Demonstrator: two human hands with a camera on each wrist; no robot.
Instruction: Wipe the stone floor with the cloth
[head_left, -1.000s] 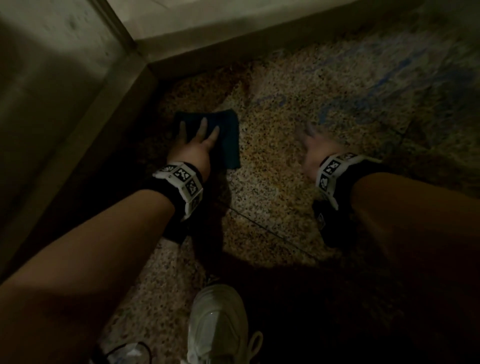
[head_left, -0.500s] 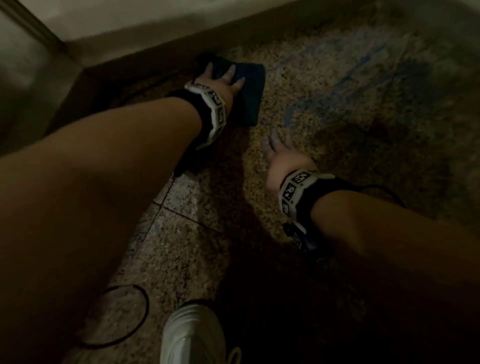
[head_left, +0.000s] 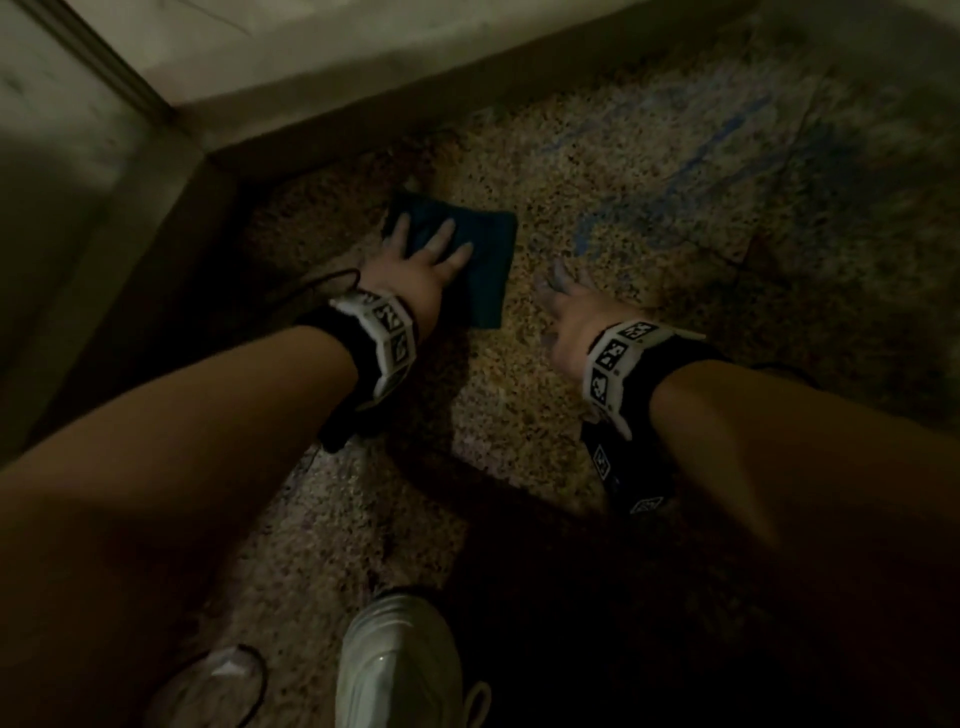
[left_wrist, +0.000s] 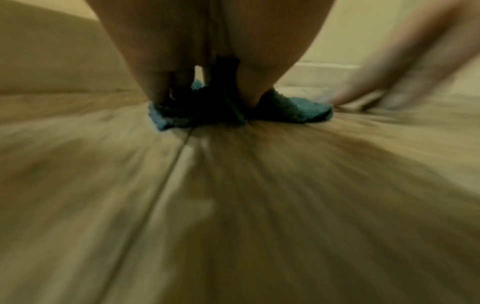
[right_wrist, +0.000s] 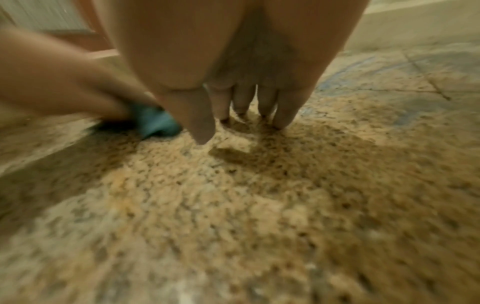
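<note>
Pressing down with my left hand, fingers spread flat and straight, I hold the blue cloth against the stone floor; nothing is curled round it, the palm simply pins it. The cloth lies under the fingers and sticks out past them toward my other hand. Half a second ago this hand and cloth were pushed up close to the skirting ahead; now both sit nearer to me, with a band of bare floor between the fingertips and the skirting. I read that as the return half of a wiping stroke, so the strip by the wall corner has likely been covered.

My right hand is open too, fingers straight and planted on bare floor just beside the cloth's free edge, bracing me and holding nothing. Beyond its fingertips lie blue streaks on the stone, well apart from the cloth. That patch looks untouched, so I judge the wiping is far from done.
</note>
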